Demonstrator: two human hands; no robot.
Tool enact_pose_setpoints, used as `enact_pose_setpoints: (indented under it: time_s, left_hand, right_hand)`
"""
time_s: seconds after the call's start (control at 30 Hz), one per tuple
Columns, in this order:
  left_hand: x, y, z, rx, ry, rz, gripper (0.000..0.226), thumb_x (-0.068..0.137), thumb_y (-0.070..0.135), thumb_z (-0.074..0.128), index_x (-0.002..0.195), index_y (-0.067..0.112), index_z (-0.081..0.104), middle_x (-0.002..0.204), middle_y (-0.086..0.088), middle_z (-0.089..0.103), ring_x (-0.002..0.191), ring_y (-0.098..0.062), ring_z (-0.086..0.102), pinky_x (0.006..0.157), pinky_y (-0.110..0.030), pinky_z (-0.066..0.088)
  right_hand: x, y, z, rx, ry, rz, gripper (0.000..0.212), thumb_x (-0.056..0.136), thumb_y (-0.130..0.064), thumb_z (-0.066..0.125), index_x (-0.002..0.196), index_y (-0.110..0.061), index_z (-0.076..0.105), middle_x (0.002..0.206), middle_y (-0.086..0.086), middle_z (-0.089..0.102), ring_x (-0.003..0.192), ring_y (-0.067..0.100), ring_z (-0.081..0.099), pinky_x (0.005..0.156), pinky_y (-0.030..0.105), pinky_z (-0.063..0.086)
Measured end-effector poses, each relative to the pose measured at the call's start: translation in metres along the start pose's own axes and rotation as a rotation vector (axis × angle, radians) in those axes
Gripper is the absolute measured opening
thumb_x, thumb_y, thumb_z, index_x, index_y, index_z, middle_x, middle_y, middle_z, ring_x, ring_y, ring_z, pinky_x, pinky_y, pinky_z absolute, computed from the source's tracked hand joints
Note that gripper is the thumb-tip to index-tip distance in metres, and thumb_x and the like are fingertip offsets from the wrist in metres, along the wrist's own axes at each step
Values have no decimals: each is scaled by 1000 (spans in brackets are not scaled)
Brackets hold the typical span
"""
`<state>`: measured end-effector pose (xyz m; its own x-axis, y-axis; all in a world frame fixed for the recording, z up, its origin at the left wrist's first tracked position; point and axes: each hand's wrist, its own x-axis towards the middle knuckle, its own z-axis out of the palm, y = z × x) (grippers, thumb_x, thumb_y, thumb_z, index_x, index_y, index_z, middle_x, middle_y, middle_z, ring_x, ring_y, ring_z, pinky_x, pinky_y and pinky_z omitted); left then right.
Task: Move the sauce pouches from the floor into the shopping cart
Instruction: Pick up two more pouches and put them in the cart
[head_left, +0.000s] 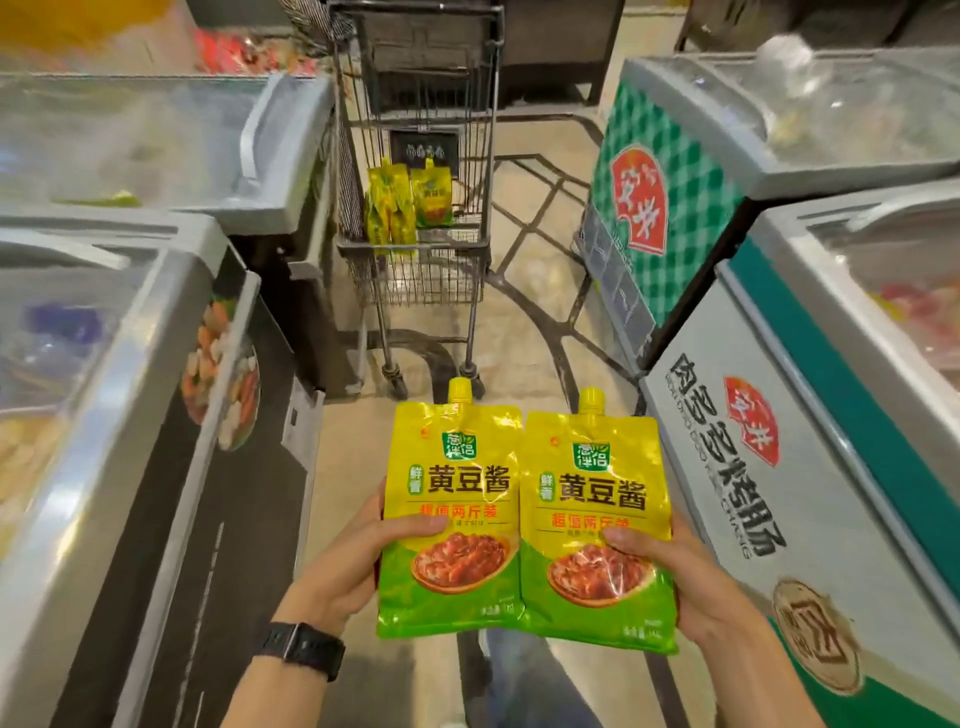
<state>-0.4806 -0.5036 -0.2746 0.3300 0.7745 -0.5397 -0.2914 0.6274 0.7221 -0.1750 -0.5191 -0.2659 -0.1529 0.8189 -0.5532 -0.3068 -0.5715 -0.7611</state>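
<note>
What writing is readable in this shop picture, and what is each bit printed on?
"黄豆酱", "鲜香" beside it: left sauce pouch and right sauce pouch.
"超值两斤装": red line on the right sauce pouch.
"肉多多烤肠": side of the white freezer.
"安井": red badges on the white freezer and the green checked freezer.
Too blurred or small: green logos and fine print on both; pouches in the shopping cart.

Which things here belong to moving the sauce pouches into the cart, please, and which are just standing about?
Job: left hand holding the left sauce pouch; right hand holding the right sauce pouch; shopping cart; pouches already in the cart.
Standing about: left chest freezer; right chest freezer; green checked freezer.
</note>
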Motion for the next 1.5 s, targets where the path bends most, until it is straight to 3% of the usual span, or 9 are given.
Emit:
enact_pose_setpoints:
  time_s: [0.27, 0.37, 0.47, 0.67, 0.9, 1.1, 1.3, 1.43, 1.5]
  left_hand:
    - [152, 104, -19, -40, 157, 19, 114, 29, 21, 102, 132, 4, 56, 121, -26, 69, 109, -46, 67, 105, -61, 44]
    - [194, 138, -28, -90, 194, 47, 100, 24, 23, 103, 117, 6, 69, 117, -25, 71, 105, -44, 69, 106, -62, 43]
    - [237, 181, -44, -107, 260, 65, 110, 25, 23, 103, 126, 4, 62, 118, -25, 70, 108, -47, 67, 105, -65, 42]
    - [340, 276, -86, -106, 323, 178, 118, 12, 24, 103, 121, 11, 59, 108, -23, 74, 87, -34, 75, 69, -44, 63]
    - [450, 388, -133, -9, 326, 206, 113, 17, 29, 101, 121, 19, 57, 95, -5, 79, 81, -21, 77, 59, -29, 60]
    - [528, 428, -157, 42, 464, 298, 88, 38, 37, 100, 115, 30, 57, 100, 3, 79, 89, -10, 75, 75, -32, 61]
    - [613, 428, -175, 12, 794, 251, 77, 69, 4, 86, 134, 25, 52, 118, 0, 71, 106, -15, 69, 103, -49, 49]
    - [668, 431, -178, 16, 951, 248, 72, 71, 0, 84, 120, 38, 47, 105, 18, 65, 83, 17, 66, 90, -20, 53]
    - [691, 424, -191, 48, 1009, 236, 76, 63, 11, 91, 118, 48, 52, 105, 16, 70, 91, 11, 67, 89, -23, 53]
  right_hand:
    - [182, -115, 1, 12, -37, 103, 115, 3, -15, 98, 111, -10, 59, 91, 18, 76, 74, 34, 74, 55, 41, 59]
    - [243, -159, 12, -36, -65, 114, 113, 11, -12, 99, 116, -14, 56, 90, 15, 77, 76, 32, 74, 56, 41, 59]
    - [308, -200, 31, -91, -78, 132, 110, 19, -10, 98, 119, -12, 54, 96, 17, 76, 82, 34, 74, 65, 44, 60]
    - [445, -264, 72, -168, -106, 121, 119, 20, -15, 100, 128, -6, 51, 107, 21, 73, 89, 35, 73, 65, 39, 59]
    - [583, -342, 127, -192, -89, 99, 108, 25, -20, 100, 123, -4, 57, 109, 21, 72, 90, 33, 73, 69, 39, 60]
    - [689, -385, 160, -374, -23, 45, 55, 61, 12, 80, 110, -6, 60, 98, 15, 76, 85, 30, 73, 76, 43, 60]
    - [809, -403, 182, -858, -83, -100, 47, 62, 1, 85, 98, -22, 65, 87, -8, 74, 77, 10, 70, 71, 29, 55]
    - [895, -401, 195, -985, -120, -120, 46, 62, -6, 86, 97, -28, 64, 90, -5, 74, 79, 12, 70, 76, 31, 56]
    - [938, -390, 202, -1023, -124, -109, 43, 61, -9, 87, 92, -29, 64, 91, -2, 74, 84, 18, 70, 77, 34, 56]
